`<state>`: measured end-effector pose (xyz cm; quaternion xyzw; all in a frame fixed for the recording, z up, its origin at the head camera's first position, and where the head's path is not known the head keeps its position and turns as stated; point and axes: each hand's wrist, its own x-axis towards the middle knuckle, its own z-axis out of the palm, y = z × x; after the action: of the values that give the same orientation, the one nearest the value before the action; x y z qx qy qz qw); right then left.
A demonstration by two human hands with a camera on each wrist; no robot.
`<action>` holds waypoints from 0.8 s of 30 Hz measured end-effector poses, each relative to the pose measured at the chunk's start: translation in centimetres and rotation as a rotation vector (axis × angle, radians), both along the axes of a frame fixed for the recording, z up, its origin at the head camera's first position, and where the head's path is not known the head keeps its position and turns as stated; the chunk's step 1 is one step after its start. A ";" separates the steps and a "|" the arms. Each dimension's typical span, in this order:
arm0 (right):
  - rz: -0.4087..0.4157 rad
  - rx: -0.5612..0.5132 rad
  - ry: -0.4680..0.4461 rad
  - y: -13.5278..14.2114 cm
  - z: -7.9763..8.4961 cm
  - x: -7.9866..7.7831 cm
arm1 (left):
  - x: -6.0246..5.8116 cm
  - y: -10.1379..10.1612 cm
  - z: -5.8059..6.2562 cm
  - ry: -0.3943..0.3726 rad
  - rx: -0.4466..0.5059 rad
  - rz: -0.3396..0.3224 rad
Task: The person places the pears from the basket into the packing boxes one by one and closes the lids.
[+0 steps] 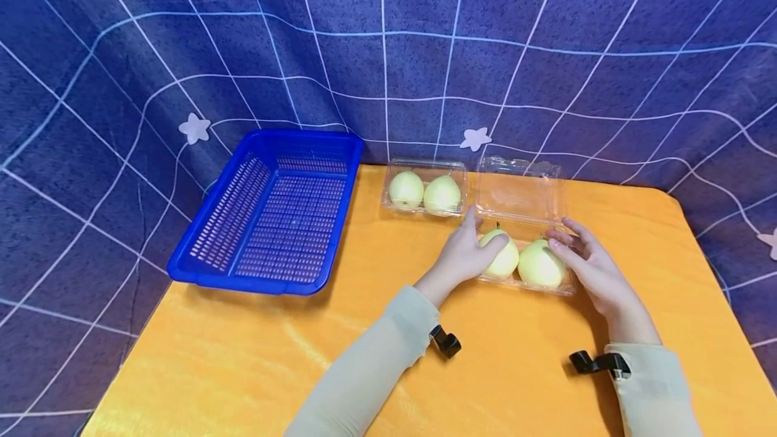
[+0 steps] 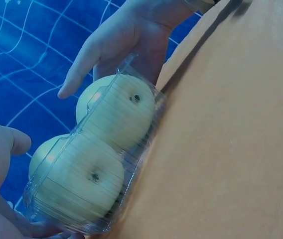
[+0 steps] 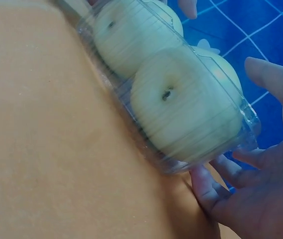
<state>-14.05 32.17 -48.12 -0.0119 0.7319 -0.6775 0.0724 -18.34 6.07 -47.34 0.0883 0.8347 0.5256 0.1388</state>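
Observation:
A clear plastic clamshell box point(image 1: 516, 199) lies with its lid folded back. Two pale yellow-green pears, a left one point(image 1: 504, 260) and a right one point(image 1: 541, 266), sit side by side in its tray. My left hand point(image 1: 463, 253) is at the tray's left end, its fingers touching the end wall and its thumb held apart above. At the opposite end, my right hand point(image 1: 597, 274) has its fingertips against the plastic, as the right wrist view shows, with the thumb point(image 3: 268, 74) raised clear of the box. Neither thumb is curled round anything.
A second clear box point(image 1: 425, 166) holding two pears stands behind and to the left. Farther left is a blue perforated plastic basket point(image 1: 255, 283). An orange cloth point(image 1: 388, 248) covers the table, and a blue gridded curtain point(image 1: 340, 52) hangs along its back.

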 end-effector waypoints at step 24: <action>0.115 -0.184 0.089 1.2 1.0 0.1 | -0.5 -0.9 0.3 -0.046 0.268 0.053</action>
<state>-13.99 33.33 -47.11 -0.0904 0.6673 -0.7352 0.0771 -18.82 5.18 -47.03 0.0719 0.7557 0.6376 0.1311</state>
